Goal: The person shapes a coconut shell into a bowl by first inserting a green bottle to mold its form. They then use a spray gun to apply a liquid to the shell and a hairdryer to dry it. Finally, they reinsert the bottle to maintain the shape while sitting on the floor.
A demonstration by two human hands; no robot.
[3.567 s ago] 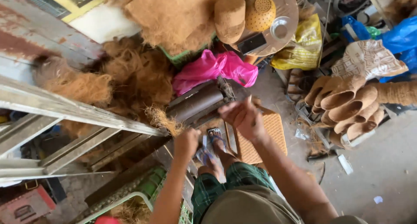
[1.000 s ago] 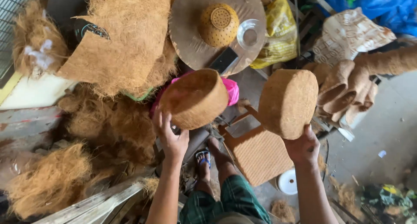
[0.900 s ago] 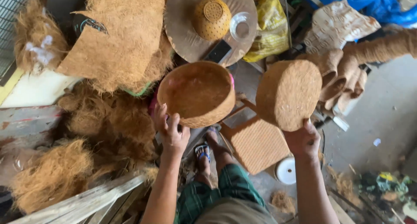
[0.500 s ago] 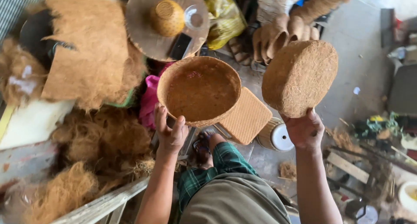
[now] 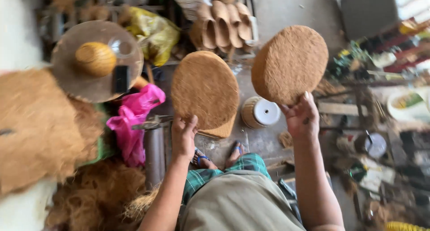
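Left hand (image 5: pixel 183 134): I am gripping the lower edge of a coir pot (image 5: pixel 205 90), fingers curled shut.
Right hand (image 5: pixel 301 119): I am clasping a second coir pot (image 5: pixel 290 63) from below.

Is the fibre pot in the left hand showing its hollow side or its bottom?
Its bottom: the left pot, gripped at its lower rim by the left hand, shows only a flat fibre face, no hollow.
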